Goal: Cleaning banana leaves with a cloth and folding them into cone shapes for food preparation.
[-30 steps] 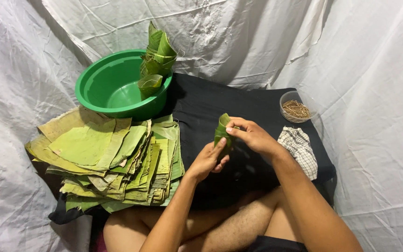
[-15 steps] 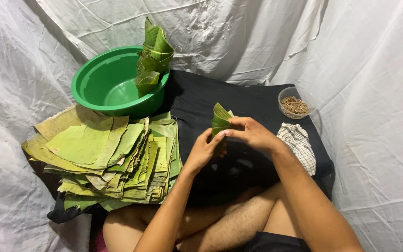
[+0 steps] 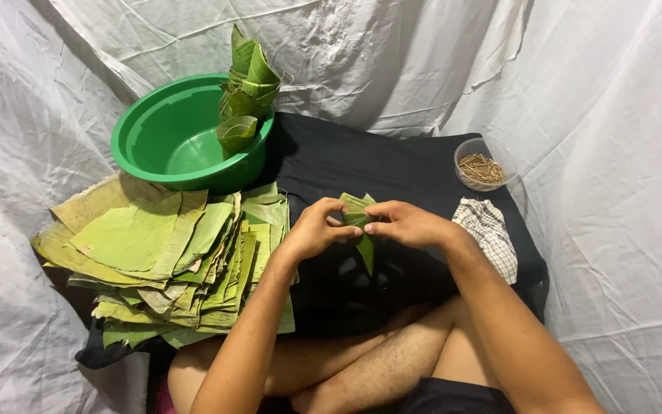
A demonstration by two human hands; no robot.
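Both hands, left hand (image 3: 317,228) and right hand (image 3: 406,224), pinch a folded leaf (image 3: 361,230) between them above the black cloth (image 3: 362,165), which lies bare around them. Just left, a leaf stack (image 3: 170,261) overhangs the cloth's edge. Beyond it, a green basin (image 3: 164,146) has folded leaf cones (image 3: 247,92) stacked on its rim. Well right, a clear cup (image 3: 482,164) holds sticks beside a checked rag (image 3: 490,234).

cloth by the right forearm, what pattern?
Checked cloth: white with dark grid lines, seen in the head view.
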